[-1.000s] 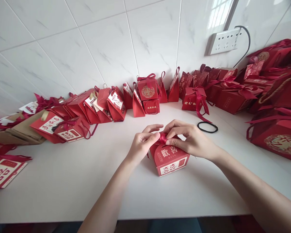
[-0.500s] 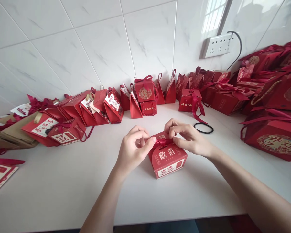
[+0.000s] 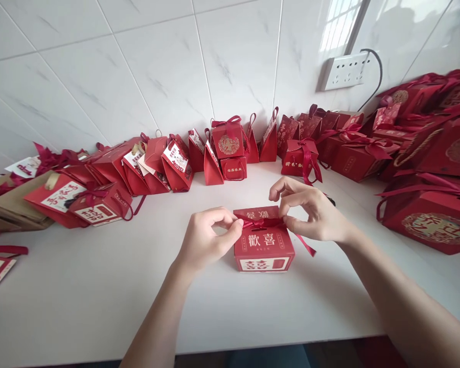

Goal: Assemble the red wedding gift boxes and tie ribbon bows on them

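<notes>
A red printed cardboard box (image 3: 263, 249) was set on the white tabletop (image 3: 210, 317) — presumably light, crushable, best steadied by its sides. Its slippery-looking crimson ribbon (image 3: 257, 224) was pinched by the left hand (image 3: 210, 237) and the right hand (image 3: 312, 212). Beyond, reach was bounded by red paper cartons (image 3: 227, 143) along white wall tiles (image 3: 237, 61).

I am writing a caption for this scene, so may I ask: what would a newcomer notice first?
Probably the small red box on the white table in front of the person, its ribbon pinched by the left hand and the right hand. Next, the red boxes crowded along the tiled wall, and the white socket strip at the upper right.
</notes>
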`<action>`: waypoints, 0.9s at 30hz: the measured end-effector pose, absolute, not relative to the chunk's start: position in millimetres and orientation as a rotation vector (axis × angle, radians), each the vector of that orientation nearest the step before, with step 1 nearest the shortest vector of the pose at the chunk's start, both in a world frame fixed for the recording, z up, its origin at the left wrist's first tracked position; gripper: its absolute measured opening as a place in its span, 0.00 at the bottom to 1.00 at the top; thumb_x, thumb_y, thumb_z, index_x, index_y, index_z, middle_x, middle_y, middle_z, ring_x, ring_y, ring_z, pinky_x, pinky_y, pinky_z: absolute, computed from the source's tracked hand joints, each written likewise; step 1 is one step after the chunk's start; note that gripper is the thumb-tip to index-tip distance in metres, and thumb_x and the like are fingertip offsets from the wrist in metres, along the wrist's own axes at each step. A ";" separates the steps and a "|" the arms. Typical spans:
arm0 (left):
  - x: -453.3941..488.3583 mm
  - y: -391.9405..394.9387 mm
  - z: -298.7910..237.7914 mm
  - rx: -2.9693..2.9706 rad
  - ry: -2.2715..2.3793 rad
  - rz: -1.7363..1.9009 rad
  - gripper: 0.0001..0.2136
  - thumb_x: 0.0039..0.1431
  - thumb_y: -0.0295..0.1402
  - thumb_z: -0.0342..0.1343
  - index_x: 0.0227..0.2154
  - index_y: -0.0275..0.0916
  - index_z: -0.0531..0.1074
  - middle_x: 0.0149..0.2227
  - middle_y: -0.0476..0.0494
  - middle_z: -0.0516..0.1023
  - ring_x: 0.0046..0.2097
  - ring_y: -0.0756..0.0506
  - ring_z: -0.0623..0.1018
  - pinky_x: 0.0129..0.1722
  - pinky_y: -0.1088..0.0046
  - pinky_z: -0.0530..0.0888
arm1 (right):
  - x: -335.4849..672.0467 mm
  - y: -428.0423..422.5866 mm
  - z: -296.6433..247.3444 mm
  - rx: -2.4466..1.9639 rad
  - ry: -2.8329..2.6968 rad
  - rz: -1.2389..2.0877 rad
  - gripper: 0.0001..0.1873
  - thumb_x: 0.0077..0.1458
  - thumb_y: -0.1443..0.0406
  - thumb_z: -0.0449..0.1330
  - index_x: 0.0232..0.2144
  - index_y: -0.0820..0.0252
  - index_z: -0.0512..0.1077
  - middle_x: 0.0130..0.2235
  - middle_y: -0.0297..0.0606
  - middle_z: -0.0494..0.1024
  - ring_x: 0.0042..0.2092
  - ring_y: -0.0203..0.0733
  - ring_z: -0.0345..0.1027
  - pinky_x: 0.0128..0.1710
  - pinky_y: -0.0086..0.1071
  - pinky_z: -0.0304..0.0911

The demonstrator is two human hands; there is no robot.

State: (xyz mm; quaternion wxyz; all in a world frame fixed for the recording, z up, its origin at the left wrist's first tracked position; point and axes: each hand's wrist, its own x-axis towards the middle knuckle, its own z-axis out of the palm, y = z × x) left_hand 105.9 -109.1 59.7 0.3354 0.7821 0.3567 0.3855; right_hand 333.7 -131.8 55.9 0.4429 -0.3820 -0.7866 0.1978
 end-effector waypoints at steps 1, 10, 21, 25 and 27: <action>106.3 -109.4 59.1 2.055 0.935 1.015 0.14 0.54 0.31 0.55 0.16 0.39 0.61 0.24 0.49 0.74 0.31 0.48 0.75 0.33 0.73 0.72 | 334.1 -132.5 56.7 -0.954 -1.956 0.460 0.07 0.42 0.74 0.55 0.18 0.60 0.69 0.36 0.39 0.67 0.33 0.37 0.63 0.34 0.33 0.60; 114.7 -105.8 47.9 2.218 0.867 1.144 0.14 0.55 0.29 0.52 0.17 0.40 0.56 0.21 0.50 0.66 0.27 0.49 0.69 0.30 0.72 0.67 | 329.3 -145.0 72.8 -1.055 -1.978 0.345 0.14 0.56 0.66 0.52 0.20 0.60 0.70 0.31 0.39 0.69 0.31 0.37 0.64 0.31 0.32 0.61; 115.2 -100.2 48.1 2.034 0.911 0.903 0.12 0.55 0.29 0.50 0.18 0.39 0.58 0.34 0.47 0.70 0.35 0.49 0.72 0.36 0.73 0.68 | 314.3 -212.8 56.6 -1.993 -2.039 0.453 0.26 0.56 0.46 0.50 0.17 0.57 0.65 0.17 0.36 0.68 0.18 0.35 0.55 0.19 0.30 0.47; 116.5 -100.3 46.4 2.031 0.915 0.893 0.12 0.55 0.30 0.51 0.17 0.38 0.59 0.40 0.46 0.73 0.39 0.48 0.73 0.39 0.72 0.68 | 319.2 -198.4 51.0 -1.912 -1.921 0.981 0.22 0.57 0.48 0.49 0.25 0.58 0.69 0.26 0.35 0.74 0.26 0.36 0.65 0.26 0.29 0.56; 116.9 -100.1 44.5 2.043 0.906 0.898 0.12 0.54 0.30 0.51 0.17 0.38 0.59 0.42 0.45 0.73 0.39 0.48 0.74 0.40 0.71 0.68 | 322.2 -192.3 50.5 -1.786 -1.885 1.145 0.21 0.59 0.50 0.49 0.25 0.59 0.68 0.26 0.34 0.72 0.26 0.34 0.62 0.26 0.27 0.56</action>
